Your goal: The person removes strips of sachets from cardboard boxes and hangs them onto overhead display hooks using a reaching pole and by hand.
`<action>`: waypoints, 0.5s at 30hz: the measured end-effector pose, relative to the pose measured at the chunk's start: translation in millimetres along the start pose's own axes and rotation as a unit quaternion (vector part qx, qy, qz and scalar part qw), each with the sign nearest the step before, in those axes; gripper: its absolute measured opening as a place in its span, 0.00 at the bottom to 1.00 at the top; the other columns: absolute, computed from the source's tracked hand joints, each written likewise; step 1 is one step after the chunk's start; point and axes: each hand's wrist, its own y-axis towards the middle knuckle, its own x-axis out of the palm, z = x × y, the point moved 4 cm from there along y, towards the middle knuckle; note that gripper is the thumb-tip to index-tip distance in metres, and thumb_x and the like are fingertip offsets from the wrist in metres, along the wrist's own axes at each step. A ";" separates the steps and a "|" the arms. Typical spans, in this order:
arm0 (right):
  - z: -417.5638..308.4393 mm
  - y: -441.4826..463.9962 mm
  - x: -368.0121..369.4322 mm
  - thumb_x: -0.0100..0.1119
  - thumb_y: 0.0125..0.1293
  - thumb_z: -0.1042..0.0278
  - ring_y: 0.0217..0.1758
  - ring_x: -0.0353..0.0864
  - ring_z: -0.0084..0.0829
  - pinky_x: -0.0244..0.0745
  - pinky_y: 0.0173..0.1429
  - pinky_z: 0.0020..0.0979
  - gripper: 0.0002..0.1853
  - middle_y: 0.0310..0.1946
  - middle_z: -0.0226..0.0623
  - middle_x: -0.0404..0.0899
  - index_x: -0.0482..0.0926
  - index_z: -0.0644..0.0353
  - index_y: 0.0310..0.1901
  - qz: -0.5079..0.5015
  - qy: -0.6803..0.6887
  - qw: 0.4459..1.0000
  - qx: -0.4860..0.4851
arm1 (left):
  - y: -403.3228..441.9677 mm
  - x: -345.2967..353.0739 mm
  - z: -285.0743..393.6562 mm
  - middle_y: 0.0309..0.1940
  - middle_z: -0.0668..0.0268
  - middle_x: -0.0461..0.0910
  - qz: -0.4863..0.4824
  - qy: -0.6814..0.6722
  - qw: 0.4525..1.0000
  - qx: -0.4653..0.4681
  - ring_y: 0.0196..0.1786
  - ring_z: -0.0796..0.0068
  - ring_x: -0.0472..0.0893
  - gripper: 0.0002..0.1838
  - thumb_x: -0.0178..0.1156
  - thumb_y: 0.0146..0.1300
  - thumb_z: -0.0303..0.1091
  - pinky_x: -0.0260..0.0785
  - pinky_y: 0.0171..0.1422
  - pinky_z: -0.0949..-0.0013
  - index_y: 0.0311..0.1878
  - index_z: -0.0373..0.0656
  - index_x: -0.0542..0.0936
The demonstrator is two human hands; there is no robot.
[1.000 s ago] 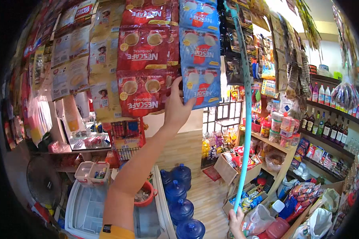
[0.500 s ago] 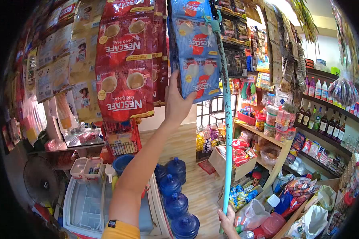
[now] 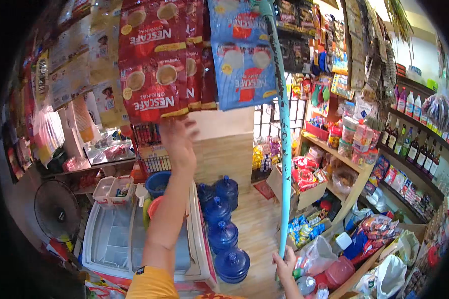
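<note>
My right hand is wrapped around the lower end of a long turquoise pole with chipped paint. The pole stands nearly upright, its top beside the blue Nescafe sachet strip. My left hand is raised just under the red Nescafe sachet strip, fingers apart and slightly blurred. Nothing shows in that hand; whether its fingertips touch the red strip's bottom edge I cannot tell. More red strips hang behind, and brown sachet strips hang to the left.
Below my left arm is a chest freezer with a divided container on it. Several blue water jugs line the floor beside it. Boxes, bags and a wooden shelf stand right; a fan stands left.
My left hand has let go of the blue sachet strip and moved left and down to beneath the red strip. The right hand keeps its grip on the pole. The view has shifted slightly.
</note>
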 end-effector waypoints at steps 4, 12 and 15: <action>-12.7 14.5 27.4 0.60 0.56 0.73 0.20 0.68 0.18 0.67 0.23 0.21 0.11 0.22 0.29 0.69 0.69 0.64 0.38 -0.001 -0.026 1.000 0.005 | 16.2 16.3 14.9 0.34 0.66 0.79 0.017 0.054 0.998 -0.016 0.33 0.73 0.80 0.11 0.61 0.58 0.30 0.71 0.37 0.72 0.43 0.41 0.74; -6.6 8.4 55.2 0.61 0.55 0.75 0.23 0.66 0.15 0.62 0.25 0.19 0.09 0.24 0.25 0.68 0.71 0.61 0.35 0.079 -0.007 0.996 0.031 | 28.3 13.9 -10.4 0.35 0.63 0.79 -0.040 0.045 0.997 -0.048 0.36 0.71 0.81 0.09 0.61 0.58 0.26 0.73 0.42 0.72 0.41 0.36 0.77; -4.5 -2.5 65.9 0.61 0.56 0.73 0.24 0.69 0.16 0.65 0.26 0.19 0.11 0.25 0.27 0.71 0.73 0.64 0.40 0.122 -0.006 0.992 0.039 | 39.0 0.5 -21.0 0.41 0.59 0.78 -0.087 0.078 0.993 -0.014 0.42 0.68 0.81 0.16 0.61 0.59 0.30 0.74 0.44 0.69 0.49 0.34 0.73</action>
